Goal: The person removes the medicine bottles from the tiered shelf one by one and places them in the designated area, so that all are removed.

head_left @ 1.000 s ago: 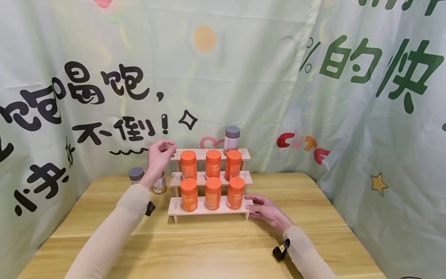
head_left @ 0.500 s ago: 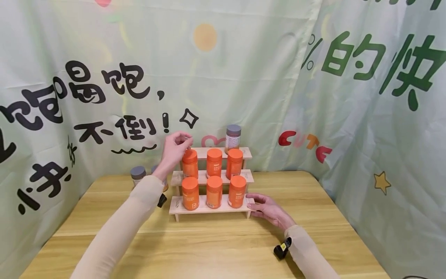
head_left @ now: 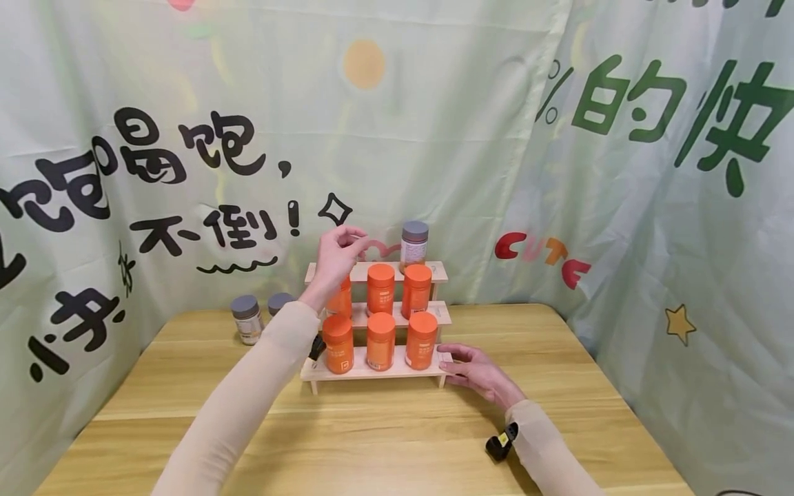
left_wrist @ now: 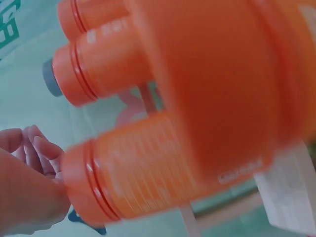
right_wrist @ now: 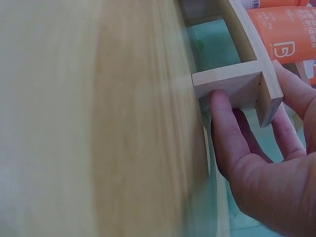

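Note:
My left hand [head_left: 337, 262] hovers over the left part of the top tier of a three-tier wooden display stand [head_left: 397, 374]. Its fingers are loosely bent, with nothing visible between them; in the left wrist view they lie just beyond an orange jar's lid [left_wrist: 81, 185]. Orange jars [head_left: 381, 344] stand in rows on the lower two tiers, the left one of the middle row partly hidden by the hand. A grey-lidded jar [head_left: 414, 244] stands at the right of the top tier. My right hand [right_wrist: 269, 182] grips the right end of the bottom tier, fingers around board and leg.
Two more grey-lidded jars stand on the wooden table [head_left: 397, 441] left of the stand: one in full view [head_left: 247, 321], the other [head_left: 280, 302] partly behind the left sleeve. A printed cloth curtain [head_left: 434, 138] closes off the back and sides.
My left hand has moved right along the top tier, from its left end to above the left orange jar of the middle row. The right hand stays at the stand's end.

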Motion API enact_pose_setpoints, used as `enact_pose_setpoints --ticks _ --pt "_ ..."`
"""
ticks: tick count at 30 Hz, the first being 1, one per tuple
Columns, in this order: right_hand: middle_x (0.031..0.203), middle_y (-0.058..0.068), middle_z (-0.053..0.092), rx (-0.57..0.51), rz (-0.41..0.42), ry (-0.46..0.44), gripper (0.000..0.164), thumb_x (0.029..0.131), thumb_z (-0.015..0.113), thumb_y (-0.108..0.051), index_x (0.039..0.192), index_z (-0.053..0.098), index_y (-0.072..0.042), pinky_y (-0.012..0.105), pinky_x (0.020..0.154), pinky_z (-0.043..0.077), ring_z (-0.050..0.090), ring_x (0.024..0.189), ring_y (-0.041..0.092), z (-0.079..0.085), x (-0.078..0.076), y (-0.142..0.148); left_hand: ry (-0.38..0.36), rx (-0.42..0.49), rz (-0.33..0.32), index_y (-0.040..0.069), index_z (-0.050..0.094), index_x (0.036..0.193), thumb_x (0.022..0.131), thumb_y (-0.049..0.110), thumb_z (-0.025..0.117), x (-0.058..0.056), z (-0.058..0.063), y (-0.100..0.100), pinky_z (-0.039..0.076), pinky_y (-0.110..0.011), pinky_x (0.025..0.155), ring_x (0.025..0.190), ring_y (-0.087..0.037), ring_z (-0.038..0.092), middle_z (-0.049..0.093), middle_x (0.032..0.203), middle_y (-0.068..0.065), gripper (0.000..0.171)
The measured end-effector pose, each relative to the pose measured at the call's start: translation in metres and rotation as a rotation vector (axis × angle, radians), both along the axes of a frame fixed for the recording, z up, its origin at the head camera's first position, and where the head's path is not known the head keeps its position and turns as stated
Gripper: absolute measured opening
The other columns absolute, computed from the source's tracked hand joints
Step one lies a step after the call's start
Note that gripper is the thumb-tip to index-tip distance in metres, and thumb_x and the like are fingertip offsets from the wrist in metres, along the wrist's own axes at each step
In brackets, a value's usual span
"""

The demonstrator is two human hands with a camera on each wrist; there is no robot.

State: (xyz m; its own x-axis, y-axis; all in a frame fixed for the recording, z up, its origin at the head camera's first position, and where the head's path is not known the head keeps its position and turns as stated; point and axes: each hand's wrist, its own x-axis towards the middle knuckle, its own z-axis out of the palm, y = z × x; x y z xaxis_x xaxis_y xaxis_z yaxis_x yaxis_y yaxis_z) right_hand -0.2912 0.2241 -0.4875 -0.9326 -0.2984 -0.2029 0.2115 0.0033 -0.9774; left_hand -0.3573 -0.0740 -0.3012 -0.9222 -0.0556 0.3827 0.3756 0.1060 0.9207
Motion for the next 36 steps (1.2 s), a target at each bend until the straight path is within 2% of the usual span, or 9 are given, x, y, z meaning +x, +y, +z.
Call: enact_pose_setpoints --ticks 3,7,10,12,17,21,25,31,36 --pt "0.134 0.012 0.051 -0.002 -0.009 -0.005 0.047 0.092 0.068 -0.009 0.136 0.052 0.000 0.036 0.089 0.056 0.066 0.097 0.015 0.000 0.001 -0.001 -0.019 0.035 -0.006 0.003 0.067 0.105 0.089 0.010 0.070 0.000 0.002 0.009 0.050 -0.026 0.066 0.072 -0.015 0.060 0.068 0.085 -0.008 0.018" --pt "0.140 0.017 0.044 0.005 -0.010 -0.008 0.047 0.092 0.067 -0.008 0.136 0.052 0.000 0.036 0.089 0.057 0.065 0.098 0.016 0.001 0.000 -0.002 -0.057 0.079 -0.017 0.002 0.065 0.116 0.087 0.008 0.071 -0.004 0.003 0.018 0.053 -0.038 0.076 0.087 -0.019 0.061 0.069 0.096 -0.014 0.030" --pt "0.144 0.019 0.038 0.008 -0.008 -0.013 0.047 0.092 0.067 -0.009 0.136 0.052 -0.001 0.035 0.088 0.057 0.065 0.098 0.017 0.001 -0.001 -0.003 -0.099 0.118 -0.027 0.001 0.062 0.123 0.086 0.008 0.073 -0.009 0.004 0.025 0.054 -0.046 0.085 0.097 -0.027 0.063 0.068 0.101 -0.013 0.039" --pt "0.145 0.020 0.037 0.011 -0.009 -0.013 0.048 0.092 0.068 -0.009 0.136 0.052 -0.001 0.035 0.087 0.057 0.065 0.098 0.017 0.001 -0.002 -0.002 -0.128 0.146 -0.041 0.002 0.061 0.126 0.085 0.007 0.074 -0.012 0.005 0.031 0.055 -0.045 0.090 0.102 -0.032 0.064 0.066 0.105 -0.012 0.043" --pt "0.143 0.020 0.038 0.013 -0.014 -0.012 0.049 0.091 0.069 -0.009 0.136 0.052 -0.001 0.035 0.088 0.057 0.064 0.099 0.018 0.002 -0.002 0.000 -0.169 0.184 -0.069 0.002 0.058 0.130 0.083 0.004 0.076 -0.017 0.006 0.047 0.051 -0.049 0.099 0.101 -0.033 0.065 0.062 0.115 -0.017 0.049" --pt "0.140 0.018 0.040 0.007 -0.013 -0.011 0.050 0.090 0.070 -0.009 0.136 0.052 0.000 0.036 0.088 0.057 0.064 0.098 0.017 0.001 -0.001 0.000 -0.206 0.168 -0.071 0.004 0.056 0.131 0.083 0.004 0.077 -0.021 0.009 0.055 0.050 -0.046 0.099 0.102 -0.028 0.062 0.060 0.121 -0.018 0.053" --pt "0.141 0.019 0.040 0.003 -0.001 -0.007 0.050 0.091 0.069 -0.010 0.136 0.051 0.001 0.037 0.089 0.056 0.064 0.097 0.016 0.002 0.000 0.000 -0.253 0.133 -0.083 0.006 0.053 0.134 0.083 0.006 0.077 -0.025 0.014 0.062 0.049 -0.044 0.102 0.112 -0.029 0.059 0.058 0.126 -0.015 0.057" --pt "0.143 0.019 0.038 0.006 -0.006 -0.011 0.051 0.091 0.069 -0.010 0.137 0.051 0.000 0.035 0.088 0.056 0.064 0.099 0.016 0.004 0.000 -0.001 -0.319 0.018 -0.043 0.019 0.055 0.133 0.079 0.015 0.082 -0.031 0.019 0.069 0.045 -0.044 0.102 0.119 -0.024 0.056 0.060 0.130 -0.003 0.060" --pt "0.139 0.017 0.046 0.012 -0.001 -0.009 0.050 0.091 0.069 -0.009 0.137 0.051 0.001 0.038 0.091 0.056 0.065 0.098 0.016 0.004 0.001 -0.002 -0.309 0.029 -0.099 0.015 0.049 0.137 0.079 0.009 0.081 -0.034 0.016 0.074 0.043 -0.042 0.107 0.123 -0.026 0.054 0.057 0.134 -0.008 0.066"
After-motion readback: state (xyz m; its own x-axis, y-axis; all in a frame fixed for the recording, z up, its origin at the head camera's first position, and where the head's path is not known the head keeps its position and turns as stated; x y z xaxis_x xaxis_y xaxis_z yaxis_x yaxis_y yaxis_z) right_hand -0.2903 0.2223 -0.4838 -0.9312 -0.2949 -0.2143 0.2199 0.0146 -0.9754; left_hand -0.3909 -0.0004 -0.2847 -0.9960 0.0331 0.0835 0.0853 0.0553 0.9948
